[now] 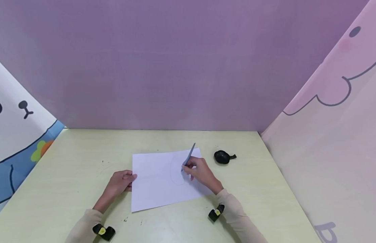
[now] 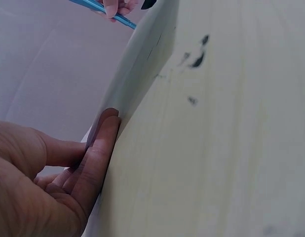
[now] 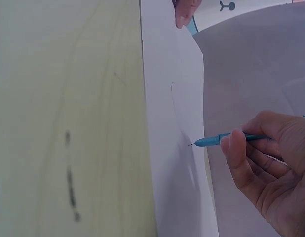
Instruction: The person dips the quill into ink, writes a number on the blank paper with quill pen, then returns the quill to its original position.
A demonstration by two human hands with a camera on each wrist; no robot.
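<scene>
Right hand [image 1: 200, 172] pinches pen [image 1: 189, 157] | left hand [image 1: 119, 182] flat on paper [image 1: 157, 189]

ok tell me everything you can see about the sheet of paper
The sheet of paper is plain white and thin, lying flat on the pale yellow-green table, slightly skewed. A faint pencilled oval outline shows right of its middle. The left hand rests at its left edge, fingers on it. The right hand holds a blue pen with its tip on the sheet.
</scene>
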